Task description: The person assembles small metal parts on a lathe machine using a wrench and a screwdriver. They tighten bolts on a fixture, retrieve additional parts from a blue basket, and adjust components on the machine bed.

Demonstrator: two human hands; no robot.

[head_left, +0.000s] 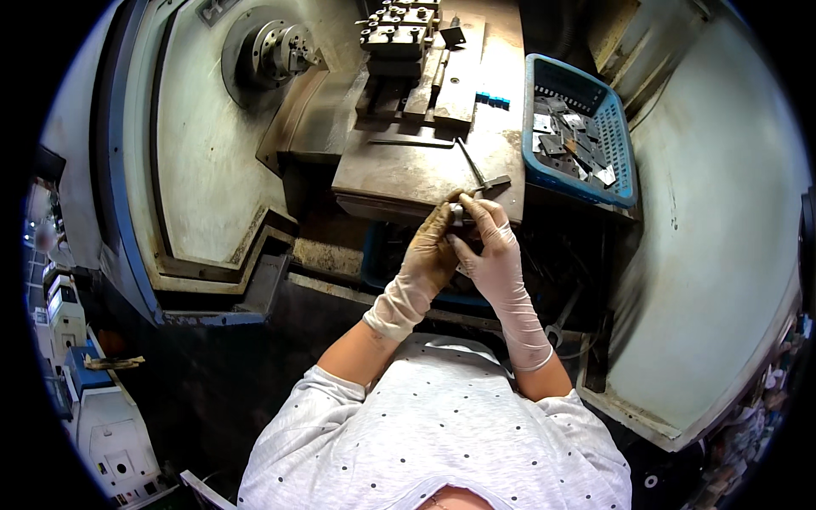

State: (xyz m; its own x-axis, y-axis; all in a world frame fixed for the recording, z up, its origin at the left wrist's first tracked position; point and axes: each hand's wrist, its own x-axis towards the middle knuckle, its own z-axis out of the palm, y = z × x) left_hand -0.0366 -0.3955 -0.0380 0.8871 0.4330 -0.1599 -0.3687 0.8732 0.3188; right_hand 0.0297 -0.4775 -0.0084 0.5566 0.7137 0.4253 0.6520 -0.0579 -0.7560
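Note:
Both of my hands wear pale thin gloves, and they meet just past the near edge of a metal machine bed [399,170]. A small shiny metal part [457,212] is pinched between their fingertips; its exact kind is hard to make out. My left hand [430,251], its glove stained brown, grips the part from the left. From the right, the fingers and thumb of my right hand [493,246] close on it. Just beyond the fingers lies a T-shaped metal tool, like a small hammer [486,182], on the bed.
A lathe chuck [285,53] sits at the upper left. Beyond my hands stands a bolted tool post [395,38], with a thin rod [412,143] before it. A blue plastic basket [625,161] of flat metal pieces stands right. Small blue pieces [493,100] lie on the bed.

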